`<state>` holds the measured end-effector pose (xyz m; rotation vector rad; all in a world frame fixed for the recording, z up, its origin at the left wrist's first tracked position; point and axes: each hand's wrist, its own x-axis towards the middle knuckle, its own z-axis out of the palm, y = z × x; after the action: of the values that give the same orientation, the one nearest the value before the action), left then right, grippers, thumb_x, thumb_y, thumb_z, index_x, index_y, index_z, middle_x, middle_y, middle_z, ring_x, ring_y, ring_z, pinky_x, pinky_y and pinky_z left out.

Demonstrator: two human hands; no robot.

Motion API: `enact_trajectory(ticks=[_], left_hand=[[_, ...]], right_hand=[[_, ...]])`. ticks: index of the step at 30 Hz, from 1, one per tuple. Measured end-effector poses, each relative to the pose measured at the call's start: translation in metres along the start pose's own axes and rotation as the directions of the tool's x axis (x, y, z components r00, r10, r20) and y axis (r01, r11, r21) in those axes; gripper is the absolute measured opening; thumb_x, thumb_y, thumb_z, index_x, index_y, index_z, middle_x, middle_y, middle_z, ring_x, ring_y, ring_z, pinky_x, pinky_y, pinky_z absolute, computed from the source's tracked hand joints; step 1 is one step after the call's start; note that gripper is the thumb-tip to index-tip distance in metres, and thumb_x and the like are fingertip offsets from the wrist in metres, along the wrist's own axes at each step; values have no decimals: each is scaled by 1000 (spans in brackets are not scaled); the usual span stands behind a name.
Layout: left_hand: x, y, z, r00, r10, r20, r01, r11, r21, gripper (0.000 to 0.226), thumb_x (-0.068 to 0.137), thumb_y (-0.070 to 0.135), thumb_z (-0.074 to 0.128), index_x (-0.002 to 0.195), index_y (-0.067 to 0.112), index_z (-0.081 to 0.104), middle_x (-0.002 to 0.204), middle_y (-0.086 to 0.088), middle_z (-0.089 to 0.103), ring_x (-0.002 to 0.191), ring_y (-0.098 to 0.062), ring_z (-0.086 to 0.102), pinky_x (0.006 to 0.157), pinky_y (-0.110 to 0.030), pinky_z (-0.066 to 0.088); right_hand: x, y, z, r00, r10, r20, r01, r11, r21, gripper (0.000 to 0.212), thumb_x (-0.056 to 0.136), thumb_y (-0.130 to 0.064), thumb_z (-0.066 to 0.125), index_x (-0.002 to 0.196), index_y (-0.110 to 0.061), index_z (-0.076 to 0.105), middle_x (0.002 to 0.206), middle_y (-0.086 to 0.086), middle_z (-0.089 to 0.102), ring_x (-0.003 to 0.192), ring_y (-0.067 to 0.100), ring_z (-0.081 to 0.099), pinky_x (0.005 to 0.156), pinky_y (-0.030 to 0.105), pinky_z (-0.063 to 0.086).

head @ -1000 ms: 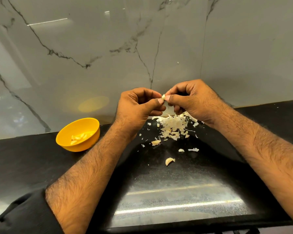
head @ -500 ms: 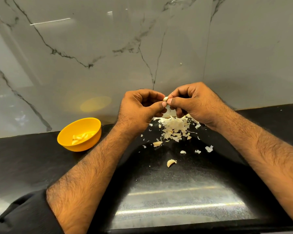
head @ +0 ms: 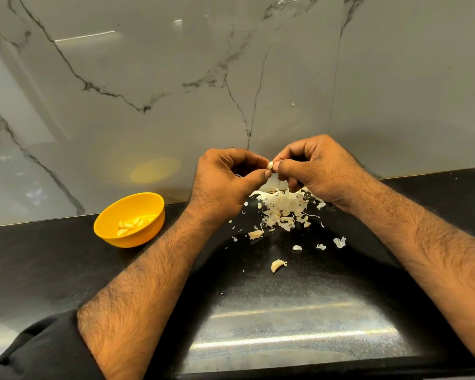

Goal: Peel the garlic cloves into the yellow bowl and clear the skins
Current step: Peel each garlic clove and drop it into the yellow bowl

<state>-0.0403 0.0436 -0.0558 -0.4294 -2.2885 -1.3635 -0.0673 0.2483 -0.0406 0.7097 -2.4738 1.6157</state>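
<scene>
My left hand (head: 225, 182) and my right hand (head: 313, 168) meet above the counter, both pinching one small pale garlic cloves piece, a single clove (head: 270, 165), between thumbs and fingertips. Directly below them lies a heap of white skins (head: 284, 208) on the black counter (head: 52, 259). Two unpeeled cloves rest nearer me, one (head: 255, 234) by the heap and one (head: 277, 265) further forward. The yellow bowl (head: 148, 231) stands to the left of my left forearm and holds several peeled cloves (head: 130, 224).
Loose skin scraps (head: 339, 241) are scattered to the right of the heap. A grey marble wall (head: 231, 78) rises right behind the counter. The counter's front edge runs along the bottom, with a bright glare patch (head: 285, 333).
A skin scrap has dropped onto the counter to the right of the heap. Both hands stay together on the clove, which shows more between the fingertips.
</scene>
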Motion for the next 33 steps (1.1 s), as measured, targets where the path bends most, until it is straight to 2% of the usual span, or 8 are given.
enact_trajectory(ticks=[6, 11, 18, 22, 26, 30, 33], left_hand=[[0, 2, 0, 999, 42, -32, -40, 997, 73, 11, 89, 18, 86, 100, 17, 82, 87, 8, 79, 80, -7, 76, 76, -30, 66], [-2, 5, 1, 996, 74, -49, -67, 989, 132, 8, 89, 14, 85, 96, 15, 81, 85, 8, 78, 77, -5, 76, 73, -27, 66], [-3, 6, 2, 995, 86, -48, -79, 987, 141, 7, 87, 10, 87, 89, 12, 80, 79, 7, 77, 71, -7, 75, 67, -20, 62], [-4, 7, 3, 996, 80, -35, -74, 989, 131, 8, 88, 12, 86, 90, 14, 79, 80, 7, 76, 71, -7, 74, 67, -21, 62], [-1, 5, 1, 995, 67, -72, -57, 990, 132, 10, 87, 14, 87, 91, 17, 78, 81, 8, 76, 74, -7, 74, 68, -22, 63], [0, 3, 0, 994, 54, -93, -43, 992, 116, 11, 87, 14, 87, 91, 18, 78, 82, 8, 76, 76, -8, 74, 70, -21, 63], [0, 3, 0, 997, 15, -80, -12, 999, 38, 11, 87, 10, 87, 92, 14, 78, 83, 3, 77, 76, -13, 76, 71, -25, 64]], right_hand=[[-1, -3, 1, 1000, 10, 15, -10, 999, 42, 11, 98, -18, 72, 98, -11, 81, 80, 5, 76, 62, 12, 66, 67, 30, 62], [-2, -5, 3, 1000, -3, 1, 3, 999, -45, 7, 96, -24, 76, 93, -20, 81, 81, 3, 76, 64, 10, 68, 67, 26, 62], [-1, -3, 4, 1000, -6, -17, 4, 993, -115, 7, 97, -23, 75, 92, -21, 79, 80, 1, 74, 62, 7, 66, 64, 25, 61], [-1, -3, 5, 1000, -7, -15, 5, 990, -138, 7, 96, -21, 74, 91, -18, 78, 78, 4, 73, 61, 8, 64, 64, 32, 62], [0, -5, 2, 999, -25, -36, 21, 993, -119, 8, 96, -21, 74, 91, -15, 76, 80, 4, 72, 60, 5, 65, 60, 22, 60], [-1, -5, -1, 999, -28, -39, 25, 997, -68, 10, 95, -21, 76, 90, -13, 76, 78, 6, 72, 62, 12, 67, 66, 30, 64], [1, -2, -3, 998, 38, -54, -41, 997, -65, 15, 88, -21, 85, 83, -10, 74, 70, 2, 71, 61, 14, 67, 64, 32, 63]])
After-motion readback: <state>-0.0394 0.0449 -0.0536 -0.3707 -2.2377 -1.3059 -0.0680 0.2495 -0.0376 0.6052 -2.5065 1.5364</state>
